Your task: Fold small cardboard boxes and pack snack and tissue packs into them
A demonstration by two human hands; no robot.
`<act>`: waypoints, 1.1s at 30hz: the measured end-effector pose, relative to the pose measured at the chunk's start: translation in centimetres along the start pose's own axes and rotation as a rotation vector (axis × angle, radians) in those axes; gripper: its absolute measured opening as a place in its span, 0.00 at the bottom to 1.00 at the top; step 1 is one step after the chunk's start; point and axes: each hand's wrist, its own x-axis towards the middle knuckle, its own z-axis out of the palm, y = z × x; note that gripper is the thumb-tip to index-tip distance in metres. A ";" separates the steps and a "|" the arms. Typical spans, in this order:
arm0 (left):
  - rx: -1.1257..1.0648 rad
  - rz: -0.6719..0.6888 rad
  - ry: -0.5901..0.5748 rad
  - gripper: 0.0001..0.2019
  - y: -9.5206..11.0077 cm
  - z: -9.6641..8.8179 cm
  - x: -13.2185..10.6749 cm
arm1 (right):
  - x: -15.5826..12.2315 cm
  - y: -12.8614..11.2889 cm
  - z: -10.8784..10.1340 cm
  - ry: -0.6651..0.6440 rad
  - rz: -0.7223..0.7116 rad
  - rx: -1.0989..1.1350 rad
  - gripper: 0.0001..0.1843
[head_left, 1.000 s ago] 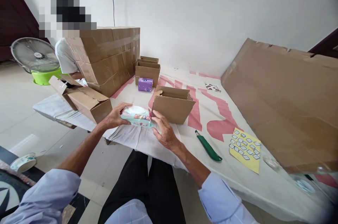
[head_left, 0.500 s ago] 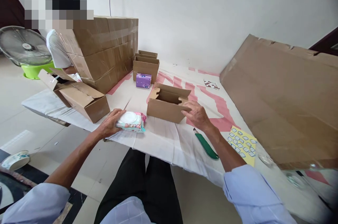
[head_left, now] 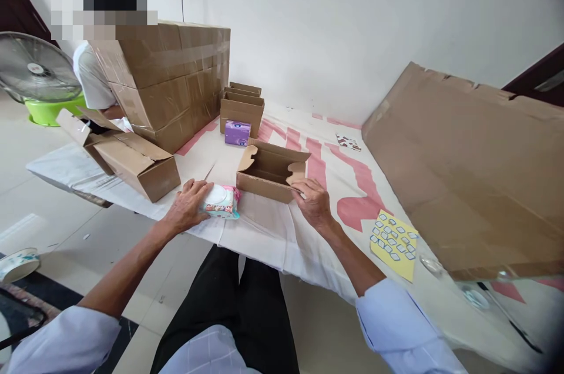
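Observation:
My left hand (head_left: 188, 205) grips the left end of a wet wipes pack (head_left: 223, 209), which has a white lid and lies at the table's near edge. My right hand (head_left: 314, 201) pinches the near right corner of an open cardboard box (head_left: 264, 185). The box leans a little toward me, its inside shows bare and its end flaps curl inward. Behind that box lies a purple pack (head_left: 237, 133), in front of more open cardboard boxes (head_left: 242, 111). The fingertips of both hands are partly hidden.
Taped cartons (head_left: 165, 92) are stacked at the left, with a person's sleeve (head_left: 92, 77) behind. A half-open carton (head_left: 141, 165) lies before them. At right are a yellow sticker sheet (head_left: 393, 245) and a large cardboard sheet (head_left: 467, 174). A fan (head_left: 36, 68) stands far left.
My right hand has moved left with the box's corner, and the box's opening has tipped toward me. The green utility knife no longer shows. My left hand has shifted slightly right.

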 end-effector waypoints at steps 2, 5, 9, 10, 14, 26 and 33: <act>0.010 -0.031 -0.009 0.41 0.5 0.3 0.1 | 1.3 0.8 1.2 0.072 0.021 -0.047 0.10; 0.010 -0.089 -0.033 0.40 1.2 0.4 0.2 | 4.3 1.2 3.6 0.132 0.048 -0.112 0.11; 0.056 -0.149 -0.074 0.42 2.3 0.0 0.4 | 9.6 0.7 7.7 0.120 0.062 -0.202 0.13; 0.074 -0.162 -0.085 0.42 2.6 -0.1 0.4 | 11.0 0.5 8.8 0.104 0.071 -0.218 0.13; 0.136 -0.213 -0.124 0.45 3.3 -0.2 0.6 | 15.4 -0.7 13.6 -0.007 0.129 -0.225 0.15; 0.179 -0.197 -0.155 0.40 3.3 0.0 1.8 | 8.7 -2.8 11.2 -0.042 0.111 -0.043 0.33; 0.117 -0.050 -0.043 0.34 -0.2 -0.9 4.2 | -6.0 -1.8 3.2 -0.032 0.088 -0.042 0.21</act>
